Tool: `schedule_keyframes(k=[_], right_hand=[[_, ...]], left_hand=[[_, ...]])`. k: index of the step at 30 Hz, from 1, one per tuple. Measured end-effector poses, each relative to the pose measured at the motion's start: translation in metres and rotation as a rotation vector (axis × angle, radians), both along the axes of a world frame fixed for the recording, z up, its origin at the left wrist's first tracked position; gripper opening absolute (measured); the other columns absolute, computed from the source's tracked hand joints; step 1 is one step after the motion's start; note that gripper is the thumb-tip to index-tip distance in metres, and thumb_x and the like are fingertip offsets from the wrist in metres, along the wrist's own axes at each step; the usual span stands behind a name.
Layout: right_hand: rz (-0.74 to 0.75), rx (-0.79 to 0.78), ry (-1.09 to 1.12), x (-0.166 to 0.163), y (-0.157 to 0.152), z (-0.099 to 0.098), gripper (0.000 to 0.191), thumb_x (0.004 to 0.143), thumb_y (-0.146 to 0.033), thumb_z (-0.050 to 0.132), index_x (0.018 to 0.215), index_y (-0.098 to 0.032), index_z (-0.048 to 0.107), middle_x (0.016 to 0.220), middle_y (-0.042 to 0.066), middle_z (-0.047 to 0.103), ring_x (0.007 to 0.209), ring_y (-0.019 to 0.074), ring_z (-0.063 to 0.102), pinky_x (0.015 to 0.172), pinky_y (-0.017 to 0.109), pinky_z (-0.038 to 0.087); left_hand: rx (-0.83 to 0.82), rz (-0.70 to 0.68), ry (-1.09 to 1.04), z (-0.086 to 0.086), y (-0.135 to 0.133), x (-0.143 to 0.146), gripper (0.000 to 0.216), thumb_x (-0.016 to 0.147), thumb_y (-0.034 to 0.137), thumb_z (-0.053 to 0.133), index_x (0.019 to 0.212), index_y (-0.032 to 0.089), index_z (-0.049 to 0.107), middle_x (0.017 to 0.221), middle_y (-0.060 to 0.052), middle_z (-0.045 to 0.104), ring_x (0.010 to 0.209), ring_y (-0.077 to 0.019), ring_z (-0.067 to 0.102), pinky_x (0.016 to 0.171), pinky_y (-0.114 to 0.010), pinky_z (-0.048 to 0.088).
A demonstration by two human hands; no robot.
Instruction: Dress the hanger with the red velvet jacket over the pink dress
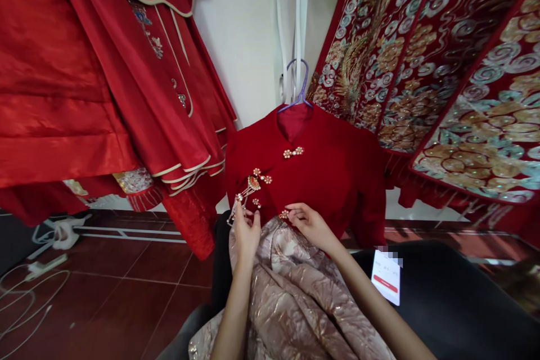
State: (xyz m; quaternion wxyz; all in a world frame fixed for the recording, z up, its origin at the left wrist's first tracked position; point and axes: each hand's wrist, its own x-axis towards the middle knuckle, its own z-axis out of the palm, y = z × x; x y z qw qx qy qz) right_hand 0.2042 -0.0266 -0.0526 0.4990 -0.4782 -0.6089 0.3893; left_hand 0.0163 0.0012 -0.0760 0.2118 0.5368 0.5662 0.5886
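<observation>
A red velvet jacket (320,174) hangs in front of me on a purple hanger (302,87). Its slanted front is partly unfastened, and a beaded flower fastener (294,152) sits at the collar. At the lower left of the jacket, my left hand (248,233) has thumb and fingers on the cloth, beside the hanging tassels of a fan-shaped brooch (253,183). My right hand (311,225) pinches a flower-shaped button (284,214) at the edge of the flap. Below both hands spreads a shiny pinkish-brown patterned cloth (291,298).
Red garments (139,67) hang at the left, and heavily embroidered ones (422,67) at the right. A lit phone (386,277) lies on a black surface (447,298). White cables (29,292) trail over the tiled floor (126,292).
</observation>
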Motion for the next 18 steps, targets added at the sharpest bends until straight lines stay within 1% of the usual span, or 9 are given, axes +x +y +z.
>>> schedule_keyframes(k=[1, 4, 6, 8, 10, 12, 16, 18], right_hand=[[0.007, -0.001, 0.014, -0.001, 0.000, 0.000, 0.035, 0.081, -0.038, 0.059, 0.107, -0.014, 0.062, 0.094, 0.009, 0.068, 0.083, 0.0156, 0.065, 0.078, 0.030, 0.053], [-0.005, 0.002, 0.034, -0.004, -0.002, 0.000, 0.034, 0.079, -0.040, 0.063, 0.102, -0.015, 0.065, 0.091, 0.008, 0.071, 0.078, 0.0157, 0.065, 0.074, 0.030, 0.053], [-0.039, 0.017, 0.011, -0.006, -0.004, 0.002, 0.032, 0.078, -0.040, 0.066, 0.098, -0.015, 0.067, 0.086, 0.007, 0.071, 0.074, 0.0157, 0.065, 0.071, 0.029, 0.053], [-0.068, 0.053, -0.042, -0.007, -0.007, 0.006, 0.027, 0.078, -0.038, 0.067, 0.094, -0.016, 0.067, 0.083, 0.005, 0.071, 0.073, 0.0157, 0.065, 0.069, 0.028, 0.052], [-0.072, 0.114, -0.102, -0.008, -0.011, 0.009, 0.022, 0.079, -0.035, 0.067, 0.092, -0.018, 0.067, 0.086, 0.005, 0.070, 0.075, 0.0158, 0.065, 0.065, 0.027, 0.051], [-0.067, 0.182, -0.140, -0.009, -0.013, 0.011, 0.018, 0.082, -0.033, 0.066, 0.093, -0.019, 0.066, 0.090, 0.005, 0.069, 0.078, 0.0158, 0.065, 0.064, 0.025, 0.051], [-0.067, 0.247, -0.129, -0.014, -0.015, 0.012, 0.017, 0.085, -0.033, 0.063, 0.093, -0.019, 0.066, 0.090, 0.005, 0.068, 0.079, 0.0157, 0.065, 0.065, 0.025, 0.052], [-0.072, 0.252, -0.111, -0.017, -0.016, 0.013, 0.017, 0.085, -0.034, 0.063, 0.093, -0.019, 0.067, 0.090, 0.005, 0.068, 0.079, 0.0157, 0.065, 0.065, 0.025, 0.052]], left_hand=[[0.002, -0.026, -0.036, -0.002, 0.000, -0.001, 0.065, 0.080, 0.032, 0.061, 0.140, 0.017, 0.041, 0.090, -0.005, 0.061, 0.071, -0.0159, 0.059, 0.070, -0.031, 0.050], [-0.009, -0.166, -0.176, -0.005, -0.004, 0.004, 0.066, 0.078, 0.035, 0.064, 0.138, 0.022, 0.041, 0.112, -0.010, 0.061, 0.077, -0.0142, 0.063, 0.066, -0.027, 0.052], [-0.021, -0.252, -0.283, -0.002, -0.008, 0.010, 0.064, 0.078, 0.035, 0.064, 0.136, 0.023, 0.041, 0.119, -0.011, 0.060, 0.085, -0.0150, 0.065, 0.070, -0.027, 0.054], [-0.025, -0.305, -0.362, 0.002, -0.010, 0.014, 0.054, 0.078, 0.034, 0.065, 0.127, 0.021, 0.048, 0.122, -0.012, 0.060, 0.090, -0.0160, 0.067, 0.075, -0.029, 0.055], [-0.031, -0.326, -0.395, 0.007, -0.012, 0.016, 0.042, 0.077, 0.034, 0.066, 0.115, 0.019, 0.054, 0.123, -0.013, 0.060, 0.092, -0.0170, 0.068, 0.078, -0.030, 0.056], [-0.046, -0.330, -0.403, 0.010, -0.013, 0.016, 0.038, 0.077, 0.035, 0.067, 0.110, 0.019, 0.057, 0.124, -0.013, 0.060, 0.095, -0.0182, 0.068, 0.078, -0.030, 0.056], [-0.083, -0.337, -0.415, 0.011, -0.014, 0.015, 0.048, 0.077, 0.033, 0.067, 0.122, 0.020, 0.057, 0.131, -0.013, 0.058, 0.103, -0.0191, 0.066, 0.084, -0.031, 0.056], [-0.095, -0.343, -0.435, 0.011, -0.015, 0.015, 0.050, 0.077, 0.033, 0.068, 0.125, 0.020, 0.058, 0.132, -0.013, 0.059, 0.103, -0.0197, 0.066, 0.083, -0.031, 0.056]])
